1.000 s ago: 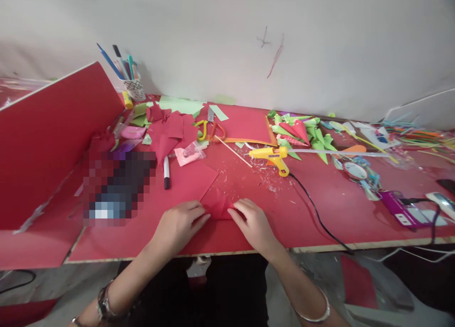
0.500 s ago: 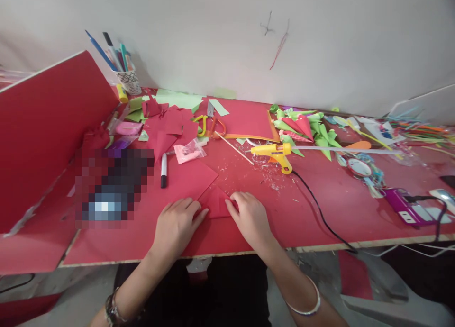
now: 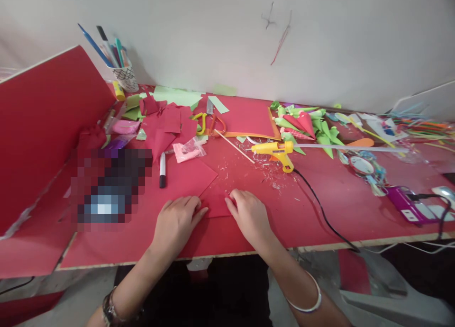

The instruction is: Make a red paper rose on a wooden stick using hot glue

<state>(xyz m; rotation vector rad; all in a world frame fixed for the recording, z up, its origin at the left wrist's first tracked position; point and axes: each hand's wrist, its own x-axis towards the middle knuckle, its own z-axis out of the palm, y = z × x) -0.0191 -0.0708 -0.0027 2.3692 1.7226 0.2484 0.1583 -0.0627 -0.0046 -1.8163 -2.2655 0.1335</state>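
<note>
A small folded piece of red paper [image 3: 217,206] lies on the red tabletop near its front edge, between my two hands. My left hand [image 3: 179,220] grips its left side, fingers curled and thumb pointing at the paper. At the right side, my right hand [image 3: 249,215] pinches the paper's edge between thumb and fingers. Just beyond my left hand lies a larger sheet of red paper [image 3: 188,175], flat on the table. A white marker with a black cap [image 3: 162,170] rests at that sheet's left edge.
A yellow glue gun [image 3: 273,151] with a black cord lies to the right. Behind it are green and red paper cones [image 3: 302,125]. Scissors [image 3: 215,123] and a thin stick [image 3: 234,147] lie further back. A purple power socket [image 3: 405,206] sits far right, a pen cup [image 3: 125,78] back left.
In the earlier frame the red paper showed a raised triangular fold between my hands; now it looks flatter. Both hands keep almost the same place. The view has shifted slightly.
</note>
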